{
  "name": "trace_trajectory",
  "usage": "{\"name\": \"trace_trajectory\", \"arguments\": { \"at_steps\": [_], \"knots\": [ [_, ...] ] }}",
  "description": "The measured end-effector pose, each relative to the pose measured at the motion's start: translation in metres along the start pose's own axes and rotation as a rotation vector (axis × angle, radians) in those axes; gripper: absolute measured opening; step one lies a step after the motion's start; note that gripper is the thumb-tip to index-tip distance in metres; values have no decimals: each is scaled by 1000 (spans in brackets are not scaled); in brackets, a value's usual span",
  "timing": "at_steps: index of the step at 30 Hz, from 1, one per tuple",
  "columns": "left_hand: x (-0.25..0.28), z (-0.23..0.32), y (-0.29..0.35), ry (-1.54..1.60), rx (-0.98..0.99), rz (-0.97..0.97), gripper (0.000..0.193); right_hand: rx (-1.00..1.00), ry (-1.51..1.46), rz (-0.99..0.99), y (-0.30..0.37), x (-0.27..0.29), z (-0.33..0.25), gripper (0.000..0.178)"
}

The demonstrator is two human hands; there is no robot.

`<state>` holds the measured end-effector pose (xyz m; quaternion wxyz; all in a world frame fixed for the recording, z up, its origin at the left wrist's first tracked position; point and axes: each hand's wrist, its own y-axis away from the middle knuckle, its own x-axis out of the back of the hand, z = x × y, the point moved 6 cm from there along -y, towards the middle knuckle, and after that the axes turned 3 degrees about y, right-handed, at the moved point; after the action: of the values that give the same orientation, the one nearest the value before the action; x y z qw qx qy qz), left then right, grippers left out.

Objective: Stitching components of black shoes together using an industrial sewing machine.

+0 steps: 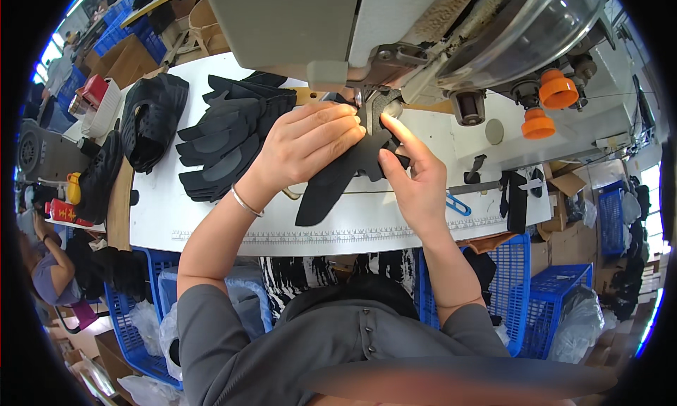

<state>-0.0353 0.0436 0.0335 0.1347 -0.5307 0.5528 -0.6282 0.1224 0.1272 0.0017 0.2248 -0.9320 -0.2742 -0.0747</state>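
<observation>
Under the presser foot (359, 98) of a sewing machine (296, 25) lies a black shoe-upper piece (330, 185), its long flap trailing toward me over the white table. My left hand (310, 142), a silver bangle at the wrist, presses its closed fingers on the piece's left side beside the needle area. With thumb and index finger, my right hand (416, 177) grips the right side of the same piece. The fingers partly hide the part at the needle. Left of my left hand, similar black pieces (222, 142) lie in an overlapping pile.
Black shoes (151, 120) stand at the table's left end. A printed ruler (338, 233) runs along the front edge; a blue-handled tool (458, 204) lies on the right. Orange knobs (557, 89) hang from the machine. Blue baskets (511, 283) stand below. A person (53, 265) sits far left.
</observation>
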Motion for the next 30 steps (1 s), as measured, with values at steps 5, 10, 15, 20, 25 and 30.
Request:
{"name": "trace_trajectory", "arguments": {
  "at_steps": [5,10,15,20,25,30],
  "knots": [
    [1,-3,0,-46,12,7,34,-29,-32,-26,-5,-3,4,48],
    [2,-5,-2,-39,88,-68,38,-98,-86,-55,-15,-4,10,48],
    [22,-7,-23,120,168,-305,45,-230,-116,-150,-15,2,15,50],
    [28,6,-34,243,399,-511,51,-198,-246,-112,-8,-6,23,53],
    [2,38,-29,-179,255,-308,51,-71,-366,-42,-4,-9,30,59],
    [-17,47,-18,-334,311,-172,43,-35,-379,-39,-3,-9,30,54]
  ]
}}
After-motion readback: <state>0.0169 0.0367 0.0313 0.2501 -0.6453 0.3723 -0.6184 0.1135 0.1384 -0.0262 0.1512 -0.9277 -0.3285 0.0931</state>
